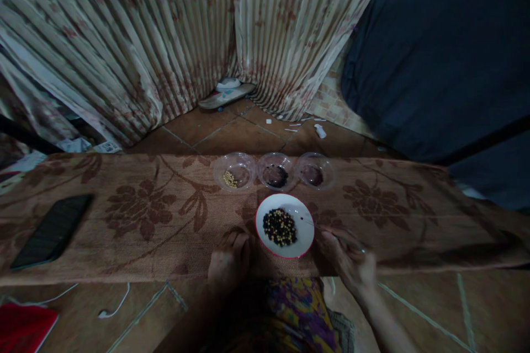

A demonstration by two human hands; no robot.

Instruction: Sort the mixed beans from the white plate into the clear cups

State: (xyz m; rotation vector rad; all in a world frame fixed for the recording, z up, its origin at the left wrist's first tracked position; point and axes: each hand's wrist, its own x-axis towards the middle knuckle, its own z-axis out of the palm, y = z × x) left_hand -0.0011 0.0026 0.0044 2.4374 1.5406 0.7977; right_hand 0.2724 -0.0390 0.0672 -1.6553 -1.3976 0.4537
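Note:
A white bowl with a red rim point(304, 245) sits on the cloth-covered table, a mix of black and yellow beans point(280, 227) heaped in its left half. My right hand point(348, 253) is at the bowl's right side, closed on thin tweezers point(308, 223) that reach over the rim. Close to their tips is one dark bean point(302, 218); whether they grip it I cannot tell. Left of the bowl, my left hand point(229, 258) rests on the cloth with its fingers curled in. Behind stand three clear cups: one with yellow beans point(230, 178), one with black beans point(277, 176), one with dark red beans point(316, 177).
A dark phone point(52, 230) lies at the table's left end. The patterned brown cloth point(165, 242) covers the narrow table. Beyond it are striped curtains point(190, 27), a skateboard point(227, 96) and white scraps point(320, 130) on the tiled floor. Dark blue fabric point(447, 55) hangs at right.

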